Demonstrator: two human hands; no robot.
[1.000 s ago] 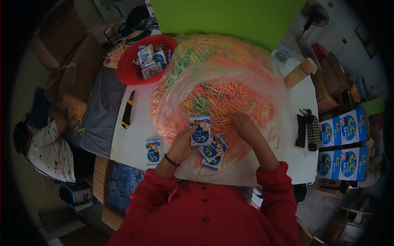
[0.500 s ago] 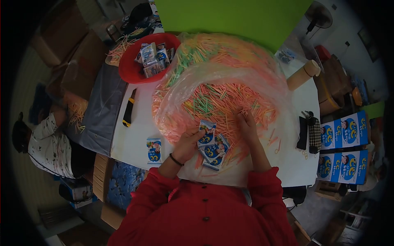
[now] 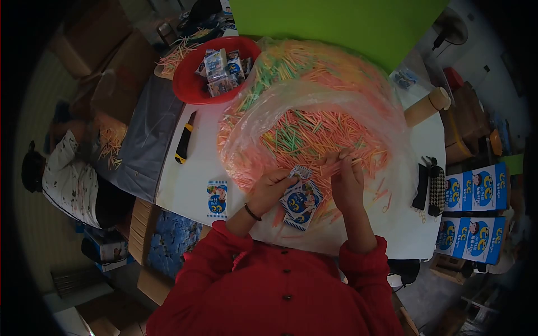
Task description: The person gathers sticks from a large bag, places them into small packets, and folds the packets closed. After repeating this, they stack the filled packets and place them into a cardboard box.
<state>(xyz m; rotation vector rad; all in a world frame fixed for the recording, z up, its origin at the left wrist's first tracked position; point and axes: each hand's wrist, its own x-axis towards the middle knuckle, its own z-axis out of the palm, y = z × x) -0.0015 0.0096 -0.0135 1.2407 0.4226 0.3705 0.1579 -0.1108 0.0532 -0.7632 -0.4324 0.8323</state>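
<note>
My left hand (image 3: pixel 270 190) is closed with its fingertips pinching the top of a blue-and-white printed packet (image 3: pixel 301 172). Just below it, more such packets (image 3: pixel 302 204) overlap at the front of the pile. My right hand (image 3: pixel 347 182) is closed around a few thin pink sticks (image 3: pixel 332 167), held over the heap's near side. Behind both hands, a large clear plastic bag (image 3: pixel 336 92) lies open, full of pink, green and yellow sticks (image 3: pixel 302 131). A single packet (image 3: pixel 217 199) lies flat on the white table (image 3: pixel 193 168), left of my left hand.
A red bowl (image 3: pixel 182 84) of filled packets stands at the back left, near a yellow-black box cutter (image 3: pixel 184 143). At right are a cardboard tube (image 3: pixel 423 109), a checkered pouch (image 3: pixel 436 190) and printed boxes (image 3: pixel 476 187). Another person (image 3: pixel 67 179) sits at far left.
My right hand has drawn back from the heap and now shows sticks in its fingers. The left hand still holds the packet. The whole view has shifted slightly.
</note>
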